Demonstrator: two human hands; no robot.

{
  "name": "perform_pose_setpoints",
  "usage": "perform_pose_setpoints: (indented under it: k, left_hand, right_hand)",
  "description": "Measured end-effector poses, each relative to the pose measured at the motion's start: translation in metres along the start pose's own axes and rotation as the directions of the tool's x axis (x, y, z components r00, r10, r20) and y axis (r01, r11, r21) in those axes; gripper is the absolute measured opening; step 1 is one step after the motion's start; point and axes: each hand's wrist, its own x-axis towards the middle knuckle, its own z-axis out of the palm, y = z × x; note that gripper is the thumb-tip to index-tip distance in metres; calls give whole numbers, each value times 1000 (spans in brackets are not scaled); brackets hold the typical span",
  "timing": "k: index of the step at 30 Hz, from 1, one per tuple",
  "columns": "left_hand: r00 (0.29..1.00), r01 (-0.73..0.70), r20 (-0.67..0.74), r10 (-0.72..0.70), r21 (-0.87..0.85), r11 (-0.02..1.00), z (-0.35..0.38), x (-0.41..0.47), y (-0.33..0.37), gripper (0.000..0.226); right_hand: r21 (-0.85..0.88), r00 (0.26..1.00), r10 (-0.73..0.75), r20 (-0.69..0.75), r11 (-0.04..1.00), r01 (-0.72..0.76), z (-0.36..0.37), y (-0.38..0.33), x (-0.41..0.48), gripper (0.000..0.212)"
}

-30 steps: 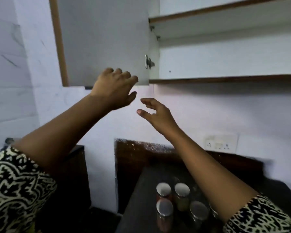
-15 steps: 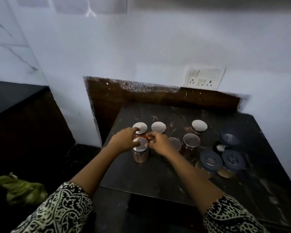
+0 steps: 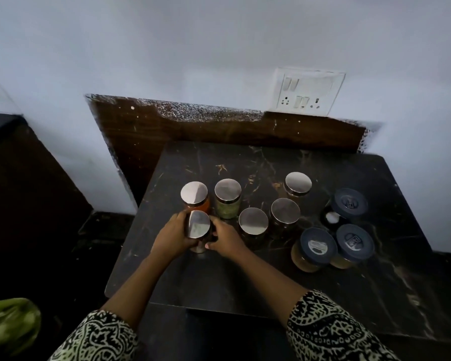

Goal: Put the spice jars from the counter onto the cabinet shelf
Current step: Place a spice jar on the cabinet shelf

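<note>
Several steel-lidded spice jars stand on the dark counter (image 3: pixel 245 277). The nearest jar (image 3: pixel 199 224) is clasped from both sides, tilted a little: my left hand (image 3: pixel 173 235) wraps its left side and my right hand (image 3: pixel 225 238) presses its right side. Behind it stand an orange-filled jar (image 3: pixel 194 194) and a green-filled jar (image 3: pixel 227 193). To the right are three more steel-lidded jars (image 3: pixel 253 221), (image 3: pixel 285 211), (image 3: pixel 298 182). The cabinet shelf is out of view.
Three blue-lidded jars (image 3: pixel 318 246) (image 3: pixel 354 243) (image 3: pixel 350 203) and a small white-capped item (image 3: pixel 332 217) sit at the counter's right. A wooden backsplash (image 3: pixel 219 128) and a wall socket panel (image 3: pixel 307 92) lie behind. A green cloth (image 3: pixel 8 321) is at lower left.
My view dropped from the open cabinet to the counter. Both hands came down from near the cabinet door and closed around the nearest steel-lidded jar.
</note>
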Motion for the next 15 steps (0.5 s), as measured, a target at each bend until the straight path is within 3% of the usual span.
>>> perform_pose_setpoints:
  k: [10,15]
  left_hand:
    - [984,-163,-72,166,43,986,-48,-10,27,83]
    - [950,-290,-111,291,23,957,-84,-6,56,88]
  right_hand:
    - [112,998,-46,-47,992,51,-51,-37,-31,63]
    - [146,990,-78,-113,985,95,-93,-55,-44,72]
